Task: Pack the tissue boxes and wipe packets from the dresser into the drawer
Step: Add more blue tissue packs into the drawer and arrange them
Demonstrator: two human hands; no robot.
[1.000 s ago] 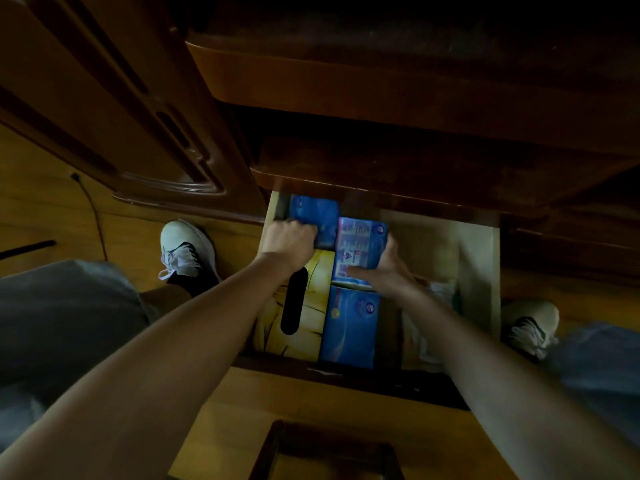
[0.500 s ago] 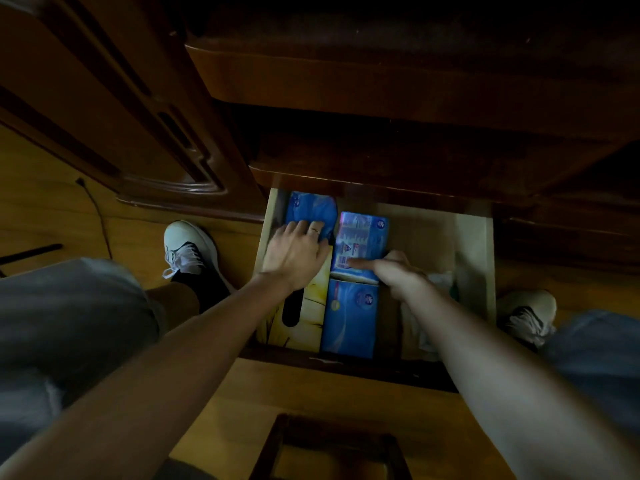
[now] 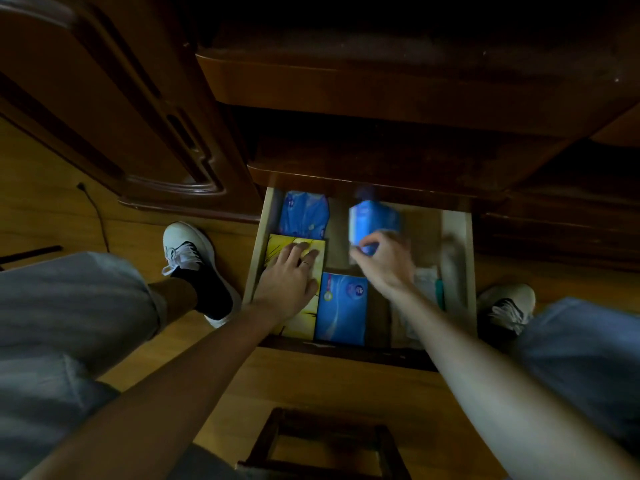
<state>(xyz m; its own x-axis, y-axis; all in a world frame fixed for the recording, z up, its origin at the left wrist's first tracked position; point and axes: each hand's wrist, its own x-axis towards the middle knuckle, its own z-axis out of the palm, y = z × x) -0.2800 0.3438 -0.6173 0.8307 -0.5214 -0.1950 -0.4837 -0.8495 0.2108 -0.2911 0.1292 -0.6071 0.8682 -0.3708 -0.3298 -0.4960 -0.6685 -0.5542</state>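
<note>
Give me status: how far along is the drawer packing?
Done: yellow tissue box, a blue box and a blue packet lie in the drawer. In hand: right hand holds a blurred blue packet; left hand rests on the yellow box. Dresser top unseen.

glossy wood dresser (image 3: 381,95), pale wood drawer (image 3: 456,244)

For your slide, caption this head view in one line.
Left hand flat on yellow tissue box; right hand lifts blue packet over drawer.
</note>
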